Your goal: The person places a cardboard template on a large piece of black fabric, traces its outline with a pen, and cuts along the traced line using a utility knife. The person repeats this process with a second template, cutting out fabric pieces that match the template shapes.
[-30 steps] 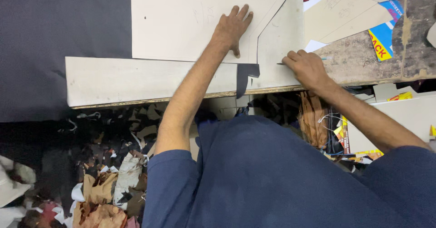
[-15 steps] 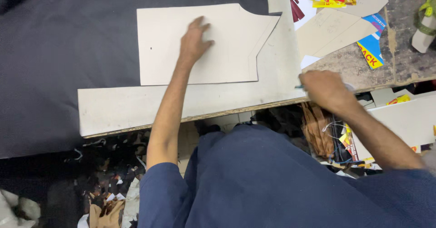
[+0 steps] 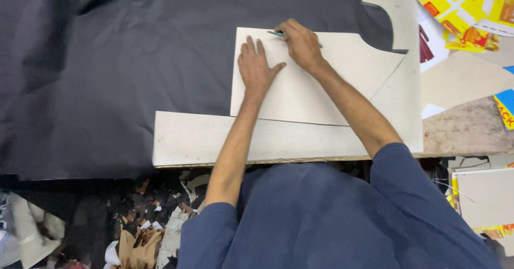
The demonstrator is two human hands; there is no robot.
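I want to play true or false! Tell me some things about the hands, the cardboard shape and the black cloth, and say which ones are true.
1. The left hand lies flat on the pale cardboard pattern piece. True.
2. The right hand holds a pair of scissors. False: it holds a thin pen-like marker at the pattern's top edge.
3. The pattern piece lies on black fabric. True.
4. The person wears a red sleeve. False: the sleeves are dark blue.
5. Scraps lie on the floor below the table. True.
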